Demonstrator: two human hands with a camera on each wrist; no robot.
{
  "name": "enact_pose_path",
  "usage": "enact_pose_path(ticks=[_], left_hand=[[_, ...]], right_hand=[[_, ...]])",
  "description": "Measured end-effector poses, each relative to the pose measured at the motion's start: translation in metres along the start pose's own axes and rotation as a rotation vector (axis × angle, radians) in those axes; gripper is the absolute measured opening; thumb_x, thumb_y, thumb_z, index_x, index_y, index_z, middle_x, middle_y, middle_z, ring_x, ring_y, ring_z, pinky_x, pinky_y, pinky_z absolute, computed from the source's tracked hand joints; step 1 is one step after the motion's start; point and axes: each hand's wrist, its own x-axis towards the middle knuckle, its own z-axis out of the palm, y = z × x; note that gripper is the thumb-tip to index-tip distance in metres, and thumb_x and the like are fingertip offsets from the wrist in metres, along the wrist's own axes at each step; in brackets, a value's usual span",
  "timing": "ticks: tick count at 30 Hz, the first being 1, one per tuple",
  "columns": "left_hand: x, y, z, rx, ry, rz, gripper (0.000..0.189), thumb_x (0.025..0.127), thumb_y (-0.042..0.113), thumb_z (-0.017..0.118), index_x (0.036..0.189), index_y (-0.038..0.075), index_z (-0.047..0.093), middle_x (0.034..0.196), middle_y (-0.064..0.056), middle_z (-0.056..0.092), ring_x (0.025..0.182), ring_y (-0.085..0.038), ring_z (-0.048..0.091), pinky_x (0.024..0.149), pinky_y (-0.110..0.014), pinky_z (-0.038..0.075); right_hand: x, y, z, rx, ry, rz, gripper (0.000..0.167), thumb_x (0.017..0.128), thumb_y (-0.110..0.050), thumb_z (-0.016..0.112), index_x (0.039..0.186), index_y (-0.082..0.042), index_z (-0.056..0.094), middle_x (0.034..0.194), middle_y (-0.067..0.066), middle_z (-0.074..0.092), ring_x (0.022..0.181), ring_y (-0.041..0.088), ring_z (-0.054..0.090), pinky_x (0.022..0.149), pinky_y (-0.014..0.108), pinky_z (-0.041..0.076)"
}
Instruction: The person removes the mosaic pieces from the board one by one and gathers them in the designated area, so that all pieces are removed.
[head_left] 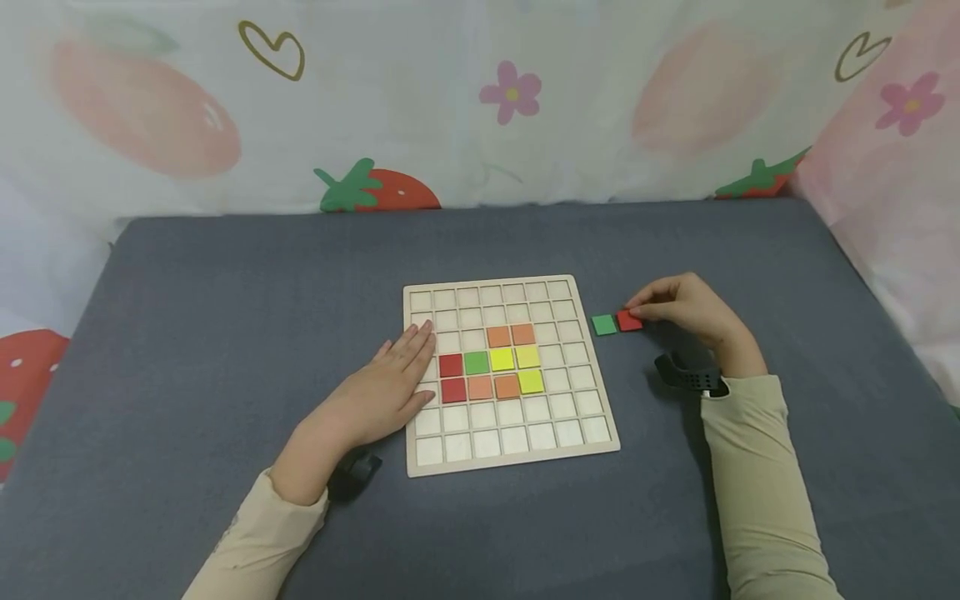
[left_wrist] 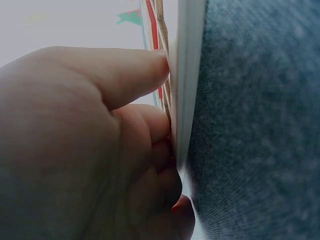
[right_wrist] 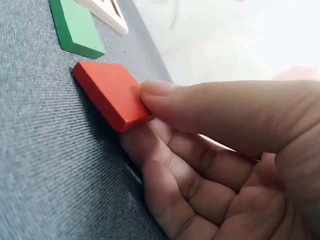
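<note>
A pale wooden grid board (head_left: 480, 467) lies on the dark grey cloth. Red, green, yellow and orange square tiles fill several of its middle cells. The left hand (head_left: 386, 387) rests with straight fingers on the board's left edge; in the left wrist view its thumb (left_wrist: 135, 75) touches the rim. To the right of the board, the right hand (head_left: 693, 312) pinches a red square tile (right_wrist: 112, 90) between thumb and fingers, one edge of the tile tilted up from the cloth. Beside that tile lies a green square tile (head_left: 603, 325), flat on the cloth.
The grey cloth (head_left: 262, 292) covers the table up to a printed curtain (head_left: 450, 108) with strawberries, hearts and flowers along the back. A black band (head_left: 686, 372) with a camera sits at the right wrist, and a dark device (head_left: 354, 475) at the left wrist.
</note>
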Motion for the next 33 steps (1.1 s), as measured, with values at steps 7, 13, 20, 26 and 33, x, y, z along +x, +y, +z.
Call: enact_pose_path(ticks=[7, 13, 20, 26, 33], left_hand=[[0.0000, -0.0014, 0.0005, -0.004, -0.006, 0.007, 0.067, 0.098, 0.027, 0.049, 0.148, -0.005, 0.019, 0.156, -0.017, 0.008, 0.143, -0.029, 0.007, 0.113, -0.048, 0.016], [0.0002, -0.0030, 0.0023, 0.004, -0.008, 0.009, 0.067, 0.098, 0.028, 0.049, 0.148, -0.005, 0.018, 0.156, -0.016, 0.008, 0.143, -0.028, 0.006, 0.113, -0.048, 0.015], [0.0005, -0.0020, 0.0013, 0.003, -0.009, 0.010, 0.067, 0.098, 0.028, 0.049, 0.148, -0.005, 0.018, 0.156, -0.017, 0.007, 0.143, -0.029, 0.006, 0.113, -0.047, 0.014], [0.0013, -0.0019, 0.0009, 0.008, -0.013, 0.007, 0.067, 0.098, 0.027, 0.048, 0.148, -0.005, 0.018, 0.156, -0.017, 0.007, 0.143, -0.029, 0.006, 0.113, -0.047, 0.014], [0.0005, -0.0021, 0.0008, 0.009, -0.009, 0.004, 0.067, 0.098, 0.028, 0.049, 0.148, -0.005, 0.018, 0.156, -0.017, 0.008, 0.143, -0.029, 0.006, 0.113, -0.047, 0.014]], right_hand=[[-0.0002, 0.0012, -0.0001, -0.051, 0.006, -0.006, 0.022, 0.089, -0.013, 0.067, 0.101, 0.006, 0.070, 0.095, 0.012, 0.068, 0.079, 0.010, 0.057, 0.069, 0.024, 0.048], [0.0015, 0.0016, 0.0013, -0.093, 0.023, -0.010, 0.020, 0.088, -0.010, 0.067, 0.100, 0.005, 0.071, 0.097, 0.014, 0.069, 0.083, 0.009, 0.058, 0.070, 0.022, 0.048], [0.0008, -0.0013, 0.0013, -0.120, 0.034, 0.015, 0.021, 0.087, -0.011, 0.068, 0.101, 0.004, 0.071, 0.099, 0.015, 0.068, 0.086, 0.013, 0.058, 0.073, 0.022, 0.047], [0.0009, -0.0012, 0.0008, -0.123, 0.034, 0.014, 0.021, 0.087, -0.012, 0.068, 0.101, 0.004, 0.071, 0.100, 0.015, 0.068, 0.086, 0.013, 0.058, 0.073, 0.022, 0.047], [0.0025, 0.0001, 0.0011, -0.118, 0.038, 0.003, 0.020, 0.086, -0.009, 0.069, 0.101, 0.005, 0.070, 0.098, 0.015, 0.069, 0.081, 0.009, 0.058, 0.069, 0.021, 0.047]])
